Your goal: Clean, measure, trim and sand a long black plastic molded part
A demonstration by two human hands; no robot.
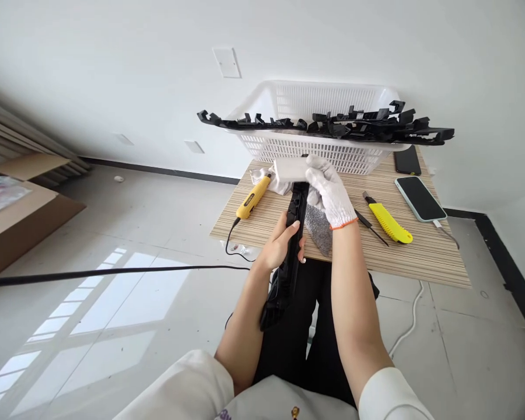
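Observation:
My bare left hand (280,244) is wrapped round a long black plastic strip with clips (298,216), which slants from my lap up over the table edge. A white cotton glove with an orange cuff covers my right hand (328,189). Its fingers are closed on the right end of a flat white rectangular block (290,170), whose exact kind I cannot make out. The block lies across the upper part of the strip; whether the two touch is unclear. Under my right hand is a grey speckled piece (318,228), partly covered.
Behind my hands stands a white plastic basket (315,93), with more black strips (367,128) across its rim. A yellow corded hand tool (254,197) lies left on the table (437,256). Rightward are a dark thin tool (371,226), a yellow utility knife (389,223) and two phones (420,198).

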